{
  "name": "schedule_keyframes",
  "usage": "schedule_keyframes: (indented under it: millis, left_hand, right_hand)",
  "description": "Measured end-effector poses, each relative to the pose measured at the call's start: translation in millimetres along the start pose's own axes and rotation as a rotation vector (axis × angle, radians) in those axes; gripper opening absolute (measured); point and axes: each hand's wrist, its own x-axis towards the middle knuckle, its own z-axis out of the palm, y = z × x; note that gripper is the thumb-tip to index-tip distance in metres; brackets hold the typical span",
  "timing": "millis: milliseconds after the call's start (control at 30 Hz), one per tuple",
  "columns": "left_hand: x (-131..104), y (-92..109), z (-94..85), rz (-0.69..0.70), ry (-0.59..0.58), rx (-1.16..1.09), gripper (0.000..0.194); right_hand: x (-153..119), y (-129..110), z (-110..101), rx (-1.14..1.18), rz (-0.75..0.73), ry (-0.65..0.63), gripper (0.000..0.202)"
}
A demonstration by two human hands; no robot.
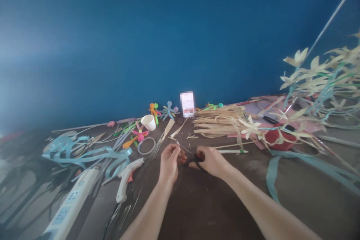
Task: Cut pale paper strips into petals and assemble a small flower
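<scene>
Scissors (pixel 186 149) with dark handles are in my right hand (pixel 211 160), whose fingers wrap around the grips. Their blades point left, toward the fingertips of my left hand (pixel 169 161). That hand is closed in a pinch; whatever is between its thumb and finger is too small to make out. Just beyond both hands lie pale dried-husk strips (pixel 168 129) and small scraps. A large bundle of dry husk leaves (pixel 218 122) rests behind my right hand.
A glue gun (pixel 125 180), a power strip (pixel 71 204) and blue ribbon (pixel 112 153) lie left, near thin wires. A paper cup (pixel 148 122), tape ring (pixel 146 146) and pipe-cleaner figures (pixel 168 110) stand near the blue wall (pixel 168 45). Husk flowers (pixel 317 78) spread at right.
</scene>
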Motion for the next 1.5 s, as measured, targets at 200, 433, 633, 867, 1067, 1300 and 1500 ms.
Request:
schedule_keyframes:
  millis: [200, 433, 633, 867, 1067, 1300, 1500]
  left_hand:
    - [-1.2, 1.8, 0.9, -0.003, 0.001, 0.006, 0.02]
    - [-1.1, 2.0, 1.4, 0.001, -0.011, 0.0, 0.019]
    - [0.1, 0.8, -1.2, 0.005, -0.031, 0.044, 0.016]
    - [2.1, -1.0, -3.0, 0.024, -0.026, 0.064, 0.014]
    - [3.4, -1.8, -4.0, 0.037, -0.03, 0.069, 0.01]
    - [4.7, -2.2, -5.4, 0.041, -0.042, 0.089, 0.003]
    - [7.3, -4.4, -8.7, 0.035, -0.046, 0.098, 0.002]
  right_hand:
    - [0.6, 0.9, 0.6, 0.032, 0.016, -0.017, 0.039]
    - [1.3, 1.8, 0.0, 0.053, 0.013, -0.023, 0.041]
    - [1.3, 4.3, 0.5, 0.087, 0.015, -0.054, 0.04]
    - [2.0, 6.9, 0.1, 0.142, 0.037, -0.105, 0.038]
    - [1.5, 11.5, 1.9, 0.218, 0.044, -0.145, 0.038]
    - [1.1, 14.8, 0.6, 0.285, 0.055, -0.255, 0.037]
    - [2.0, 18.3, -0.4, 0.277, 0.063, -0.262, 0.037]
